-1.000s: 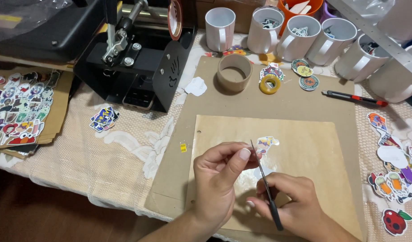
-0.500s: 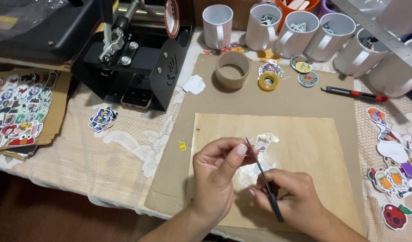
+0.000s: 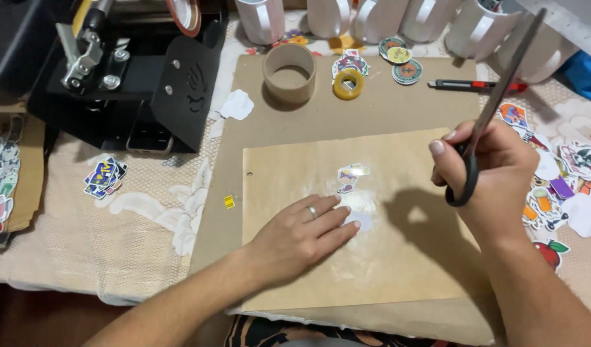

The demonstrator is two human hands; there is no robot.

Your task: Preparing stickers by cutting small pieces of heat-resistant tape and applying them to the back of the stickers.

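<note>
My left hand (image 3: 302, 236) lies flat on a light wooden board (image 3: 404, 257), its fingertips pressing a small white paper scrap (image 3: 361, 220). Just beyond the fingers lies a small colourful sticker (image 3: 350, 175) on the board. My right hand (image 3: 491, 175) is lifted over the board's right side and grips black-handled scissors (image 3: 494, 106), whose closed blades point up and away towards the mugs.
A black heat press (image 3: 128, 77) stands at the back left. White mugs (image 3: 260, 18) line the back edge. A cardboard tape core (image 3: 289, 72), yellow tape roll (image 3: 348, 83), utility knife (image 3: 469, 85) and sticker piles (image 3: 565, 180) lie around the brown board (image 3: 257, 141).
Both hands were together over the board, holding a sticker and the scissors. Now my left hand is flat on the board and my right hand has lifted away to the right with the scissors.
</note>
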